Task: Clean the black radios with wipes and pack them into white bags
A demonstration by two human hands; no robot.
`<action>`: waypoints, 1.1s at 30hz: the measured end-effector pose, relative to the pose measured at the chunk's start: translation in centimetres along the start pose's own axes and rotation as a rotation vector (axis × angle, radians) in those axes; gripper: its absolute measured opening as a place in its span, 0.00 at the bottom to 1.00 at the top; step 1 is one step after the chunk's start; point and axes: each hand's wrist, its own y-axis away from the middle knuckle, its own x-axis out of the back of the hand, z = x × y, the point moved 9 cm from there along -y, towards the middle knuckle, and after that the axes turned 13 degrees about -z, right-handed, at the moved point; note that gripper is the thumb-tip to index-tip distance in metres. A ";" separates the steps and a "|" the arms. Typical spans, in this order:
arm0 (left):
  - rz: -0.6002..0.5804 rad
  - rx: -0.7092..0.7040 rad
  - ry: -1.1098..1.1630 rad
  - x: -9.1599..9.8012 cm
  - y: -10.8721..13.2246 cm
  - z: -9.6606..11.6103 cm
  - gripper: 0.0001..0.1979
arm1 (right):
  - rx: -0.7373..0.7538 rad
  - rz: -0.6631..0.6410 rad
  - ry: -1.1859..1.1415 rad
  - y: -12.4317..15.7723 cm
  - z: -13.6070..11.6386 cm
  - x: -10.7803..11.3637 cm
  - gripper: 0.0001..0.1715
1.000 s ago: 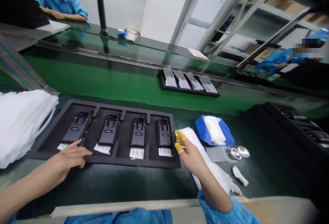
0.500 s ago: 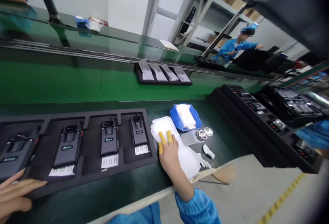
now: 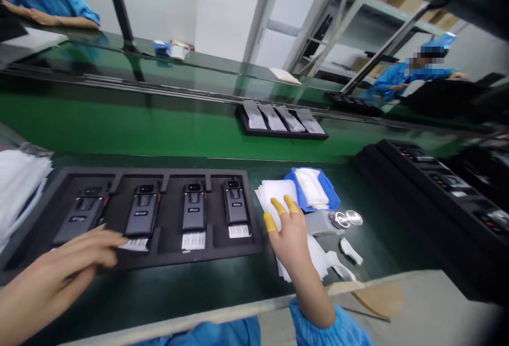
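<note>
My left hand point(image 3: 69, 269) reaches over the front left of a black foam tray point(image 3: 255, 224), fingers stretched out. Its fingertips are at a white label point(image 3: 137, 244) under one handheld device point(image 3: 142, 219); whether they touch it I cannot tell. Several such dark devices lie back side up in the tray's compartments, with white labels sticking out below most of them. My right hand point(image 3: 293, 240), yellow finger cots on three fingers, lies spread on a stack of white sheets point(image 3: 278, 189). Nothing shows in its grip.
Beside the sheets are a blue bin point(image 3: 330, 192) of white pieces, a round metal-topped dispenser point(image 3: 340, 220) and a torn white scrap point(image 3: 351, 250). White bags point(image 3: 19, 187) are at left. Behind stands a small tray point(image 3: 286, 133) with grey pouches; black trays point(image 3: 401, 208) are stacked at right.
The view has swung left, bringing the white bags into sight. My left hand has come further in over the tray's front edge. My right hand stays on the sheets, fingers spread wider.
</note>
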 end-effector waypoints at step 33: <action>0.110 0.264 1.464 -4.7 -11.7 3.8 0.25 | 0.013 -0.364 -0.912 -0.3 -9.1 -7.2 0.40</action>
